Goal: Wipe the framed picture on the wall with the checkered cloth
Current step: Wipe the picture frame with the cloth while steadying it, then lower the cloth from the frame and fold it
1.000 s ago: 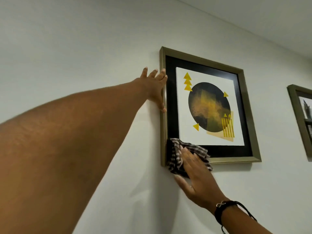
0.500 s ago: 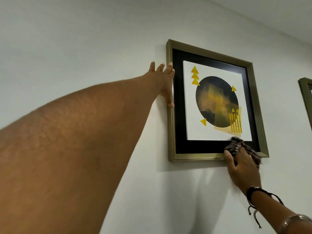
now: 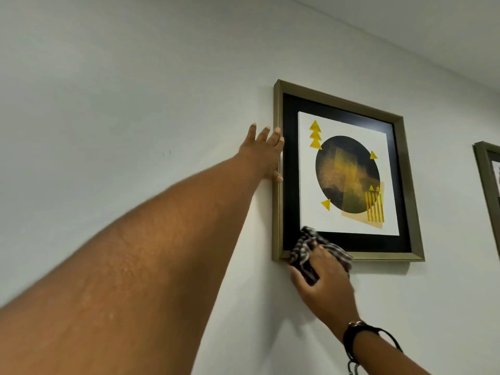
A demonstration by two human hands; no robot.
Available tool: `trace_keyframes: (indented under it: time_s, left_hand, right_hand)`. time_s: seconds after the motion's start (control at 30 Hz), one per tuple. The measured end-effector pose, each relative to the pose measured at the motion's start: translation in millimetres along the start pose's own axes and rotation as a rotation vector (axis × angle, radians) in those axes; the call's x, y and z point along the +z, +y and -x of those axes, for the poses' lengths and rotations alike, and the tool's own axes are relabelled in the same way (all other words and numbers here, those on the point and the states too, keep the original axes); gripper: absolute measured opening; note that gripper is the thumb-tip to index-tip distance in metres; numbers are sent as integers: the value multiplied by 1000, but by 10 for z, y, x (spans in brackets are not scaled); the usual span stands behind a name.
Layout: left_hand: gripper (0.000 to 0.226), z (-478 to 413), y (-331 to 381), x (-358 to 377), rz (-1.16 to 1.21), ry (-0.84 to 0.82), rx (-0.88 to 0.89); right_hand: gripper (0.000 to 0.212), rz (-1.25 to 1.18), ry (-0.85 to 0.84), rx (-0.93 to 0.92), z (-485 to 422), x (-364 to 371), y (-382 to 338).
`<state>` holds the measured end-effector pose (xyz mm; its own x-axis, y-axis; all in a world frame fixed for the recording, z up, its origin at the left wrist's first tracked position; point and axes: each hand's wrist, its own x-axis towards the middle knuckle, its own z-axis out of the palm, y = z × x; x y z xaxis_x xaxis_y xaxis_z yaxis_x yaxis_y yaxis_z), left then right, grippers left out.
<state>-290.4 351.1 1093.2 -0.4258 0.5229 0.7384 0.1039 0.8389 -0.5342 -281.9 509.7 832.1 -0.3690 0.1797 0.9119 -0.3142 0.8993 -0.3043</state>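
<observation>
Pressing checkered cloth [image 3: 305,250] on framed picture [image 3: 278,212] corner, right hand [image 3: 324,282] closed; left hand [image 3: 263,155] flat, open.

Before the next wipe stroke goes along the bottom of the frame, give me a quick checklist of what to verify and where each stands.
1. Left hand bracing the gold-framed picture at its left edge: ok, fingers rest on the frame.
2. Right hand grip on the black-and-white checkered cloth: ok, cloth bunched under the fingers.
3. Cloth in contact with the frame: ok, it covers the lower left corner.
4. Path along the bottom rail to the right: ok, nothing in the way.
5. Frame hanging secure on its hook: cannot tell, mount hidden.
6. Second frame at the right edge out of the stroke: ok, set well apart.
</observation>
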Motion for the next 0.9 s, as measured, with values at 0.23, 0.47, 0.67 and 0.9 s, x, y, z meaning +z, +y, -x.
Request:
trace_keyframes:
  time_s: [0.23,0.47,0.67,0.9]
  left_hand:
    - [58,399,421,119,235,221,42]
    - [49,1707,569,230,1099,398,-173]
    - [29,2768,502,465,1850,-101,-610]
    - [32,4862,742,1416,1968,-766,-1283]
  right_hand:
    - [16,-72,162,22,-477,-156,-343]
    - [27,-1113,75,463,-383,-589,-1030]
    - [47,-1548,-381,841,480,-212,-1485]
    - [52,-1460,-816,1193,2641,708,-1654]
